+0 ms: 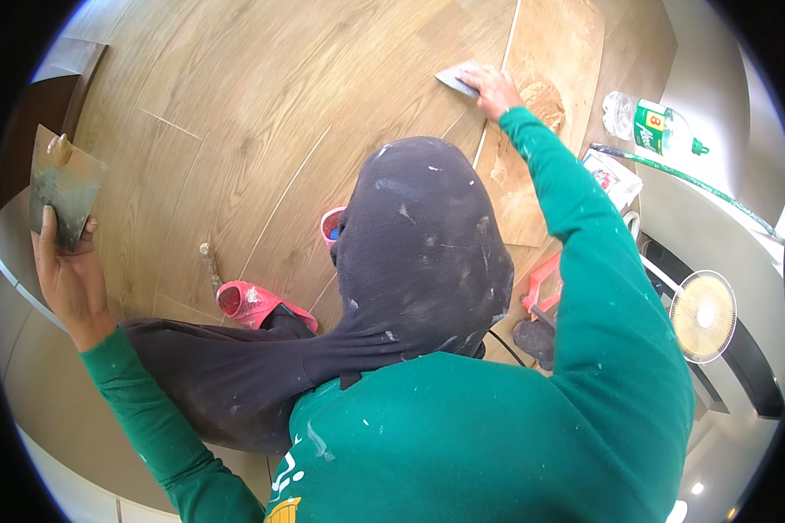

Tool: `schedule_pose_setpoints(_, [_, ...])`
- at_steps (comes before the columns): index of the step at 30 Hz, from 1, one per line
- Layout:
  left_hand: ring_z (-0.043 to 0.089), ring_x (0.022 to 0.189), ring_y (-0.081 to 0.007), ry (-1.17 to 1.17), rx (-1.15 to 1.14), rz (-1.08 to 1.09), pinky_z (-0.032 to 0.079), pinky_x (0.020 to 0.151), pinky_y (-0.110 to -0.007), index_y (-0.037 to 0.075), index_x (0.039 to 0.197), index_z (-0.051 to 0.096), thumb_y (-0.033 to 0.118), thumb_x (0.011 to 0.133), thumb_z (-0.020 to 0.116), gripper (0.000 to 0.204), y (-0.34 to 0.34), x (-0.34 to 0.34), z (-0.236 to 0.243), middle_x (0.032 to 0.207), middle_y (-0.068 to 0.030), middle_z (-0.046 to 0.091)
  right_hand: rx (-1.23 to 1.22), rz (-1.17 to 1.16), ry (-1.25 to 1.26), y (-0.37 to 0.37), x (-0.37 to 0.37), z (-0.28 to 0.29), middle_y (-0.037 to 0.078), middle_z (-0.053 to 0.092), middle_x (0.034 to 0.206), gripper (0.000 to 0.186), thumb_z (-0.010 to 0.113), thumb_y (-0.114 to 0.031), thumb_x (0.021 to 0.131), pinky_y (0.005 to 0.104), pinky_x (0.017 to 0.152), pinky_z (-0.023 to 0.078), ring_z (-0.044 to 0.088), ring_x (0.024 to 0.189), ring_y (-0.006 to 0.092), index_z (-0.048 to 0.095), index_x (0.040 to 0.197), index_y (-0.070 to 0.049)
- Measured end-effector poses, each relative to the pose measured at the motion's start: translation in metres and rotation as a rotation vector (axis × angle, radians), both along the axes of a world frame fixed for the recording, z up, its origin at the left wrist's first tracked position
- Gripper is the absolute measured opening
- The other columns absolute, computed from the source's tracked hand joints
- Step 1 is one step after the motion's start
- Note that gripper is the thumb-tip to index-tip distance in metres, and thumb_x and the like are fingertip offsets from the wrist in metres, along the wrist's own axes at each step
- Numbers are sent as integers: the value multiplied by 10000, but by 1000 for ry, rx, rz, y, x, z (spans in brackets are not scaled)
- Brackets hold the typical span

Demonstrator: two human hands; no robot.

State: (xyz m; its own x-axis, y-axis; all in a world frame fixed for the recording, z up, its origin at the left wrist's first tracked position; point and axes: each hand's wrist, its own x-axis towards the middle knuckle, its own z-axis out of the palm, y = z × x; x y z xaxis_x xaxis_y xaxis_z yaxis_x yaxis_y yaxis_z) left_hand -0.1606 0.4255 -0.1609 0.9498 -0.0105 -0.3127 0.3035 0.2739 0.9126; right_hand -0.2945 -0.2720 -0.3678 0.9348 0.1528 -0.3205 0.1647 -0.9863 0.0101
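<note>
My left hand (74, 281), raised at the far left, is closed on the lower edge of a flat, stained metal plate (68, 199). A small lump of tan putty (58, 150) sticks to the plate near its upper edge. On the other side, my right hand (495, 92) reaches forward and grips a grey scraper blade (455, 78). That blade is over the wood-look floor at the left edge of a long, smeared board (571, 44). Beside my right wrist, a mound of brown putty (545, 100) lies on the board, partly hidden by my sleeve.
A clear bottle with a green label (652, 124) lies right of the board, near a green-wrapped stick (698, 179). Farther down stands a fan (705, 315). A pink shoe (262, 303) shows by my leg, near a small stained stick (210, 263). A dark cabinet edge (83, 78) borders the left.
</note>
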Motion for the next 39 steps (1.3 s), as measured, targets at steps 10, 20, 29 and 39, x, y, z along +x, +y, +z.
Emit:
schedule_pose_setpoints(10, [662,1000,-196,-39,-74,-71,529,789,-380,12,1268,589,134,1063,546,242,-26,-3,-5,1194,-102,675,53,-364,223,22,-76,36,70,697,1309,541,529,24,809,444,1054,453,598,1268,268,706,1274,-189])
schedule_pose_setpoints(20, [708,948,-152,-318,65,44,587,802,-333,12,1272,654,87,1032,614,255,-94,-21,5,1129,-82,734,1835,-1020,359,182,41,185,170,715,1165,352,552,-127,1010,420,736,619,724,999,268,581,1305,62])
schedule_pose_setpoints(29, [671,1194,-408,-1213,581,-41,555,1026,-430,67,1203,748,-137,800,646,463,-145,-34,45,1315,-226,670,2134,-773,826,305,116,317,186,715,1111,363,510,-158,1014,426,680,608,720,918,269,562,1282,82])
schedule_pose_setpoints(39, [725,908,-260,-1069,1093,391,569,735,-320,14,1257,706,0,925,679,333,30,-42,114,1215,-121,743,2007,-529,608,300,196,299,137,673,1220,303,558,-107,1034,453,864,596,691,1049,251,559,1292,52])
